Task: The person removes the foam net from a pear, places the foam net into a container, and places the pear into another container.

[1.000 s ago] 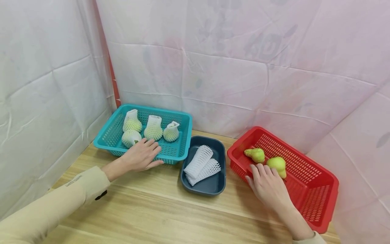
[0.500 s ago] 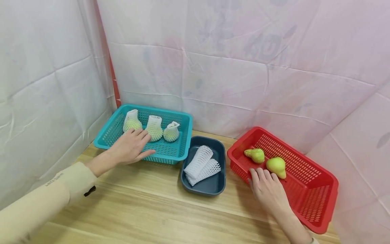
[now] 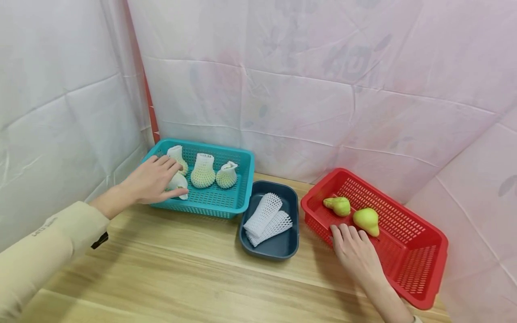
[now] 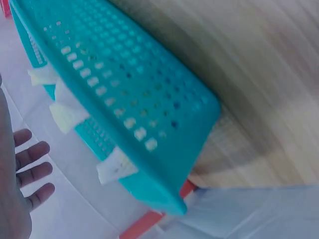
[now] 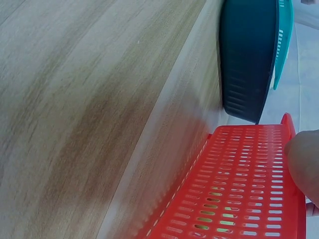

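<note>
My left hand [image 3: 146, 181] hovers over the left end of a teal basket [image 3: 239, 197], fingers spread and holding nothing. In the left wrist view its fingers [image 4: 36, 173] are apart from the basket wall. Inside the basket are several pears in white foam net sleeves, among them an upright sleeved pear [image 3: 203, 171] and a smaller one [image 3: 226, 176]. A sleeved pear [image 3: 178, 184] is partly hidden behind the left hand. My right hand [image 3: 357, 251] grips the near rim of a red basket [image 3: 434, 269], fingers over the edge. Two bare green pears, one [image 3: 339, 206] left of the other [image 3: 366, 220], lie inside.
Between the baskets stands a dark blue tray [image 3: 278, 251] with two white foam net sleeves [image 3: 264, 215] in it. All three containers rest on a wooden table [image 3: 218, 278]. Pale cloth curtains [image 3: 291, 89] rise behind and at both sides.
My left hand has moved left and slightly back across the teal basket, uncovering its middle and covering its left end. The right hand has stayed at the red rim, shifting only slightly.
</note>
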Motion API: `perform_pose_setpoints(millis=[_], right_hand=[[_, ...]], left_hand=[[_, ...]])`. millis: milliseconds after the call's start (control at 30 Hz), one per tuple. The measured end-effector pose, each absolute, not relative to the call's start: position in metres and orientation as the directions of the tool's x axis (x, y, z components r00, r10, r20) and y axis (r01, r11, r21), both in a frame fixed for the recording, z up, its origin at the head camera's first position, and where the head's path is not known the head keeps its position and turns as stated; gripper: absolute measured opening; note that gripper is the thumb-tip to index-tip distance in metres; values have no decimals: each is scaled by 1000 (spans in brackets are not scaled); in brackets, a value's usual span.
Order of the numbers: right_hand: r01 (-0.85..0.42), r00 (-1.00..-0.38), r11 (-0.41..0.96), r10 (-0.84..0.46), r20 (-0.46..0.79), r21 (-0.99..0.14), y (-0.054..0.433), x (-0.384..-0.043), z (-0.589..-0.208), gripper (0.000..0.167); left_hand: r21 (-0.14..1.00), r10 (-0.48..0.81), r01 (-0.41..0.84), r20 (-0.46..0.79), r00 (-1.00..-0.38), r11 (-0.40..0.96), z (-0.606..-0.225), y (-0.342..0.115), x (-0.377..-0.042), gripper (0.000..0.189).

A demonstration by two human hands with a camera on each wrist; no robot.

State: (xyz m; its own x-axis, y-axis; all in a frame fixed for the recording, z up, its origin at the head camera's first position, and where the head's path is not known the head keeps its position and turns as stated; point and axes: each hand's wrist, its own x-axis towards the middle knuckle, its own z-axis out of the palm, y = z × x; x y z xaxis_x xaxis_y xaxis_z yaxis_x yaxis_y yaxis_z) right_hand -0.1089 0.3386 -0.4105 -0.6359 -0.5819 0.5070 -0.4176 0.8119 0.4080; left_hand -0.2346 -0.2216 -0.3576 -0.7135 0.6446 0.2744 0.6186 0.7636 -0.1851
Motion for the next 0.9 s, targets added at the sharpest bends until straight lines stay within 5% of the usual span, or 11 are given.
perform_pose_setpoints(millis=[500, 900], right_hand=[[-411, -620, 806, -590, 517, 426, 339, -109, -412, 32], [-410, -625, 805, -590, 511, 428, 341, -108, -411, 32]], left_hand=[[-417, 772, 678, 104, -626, 606, -345, -250, -270, 60], [-482, 821, 734, -50, -569, 479, -353, -246, -288, 65]])
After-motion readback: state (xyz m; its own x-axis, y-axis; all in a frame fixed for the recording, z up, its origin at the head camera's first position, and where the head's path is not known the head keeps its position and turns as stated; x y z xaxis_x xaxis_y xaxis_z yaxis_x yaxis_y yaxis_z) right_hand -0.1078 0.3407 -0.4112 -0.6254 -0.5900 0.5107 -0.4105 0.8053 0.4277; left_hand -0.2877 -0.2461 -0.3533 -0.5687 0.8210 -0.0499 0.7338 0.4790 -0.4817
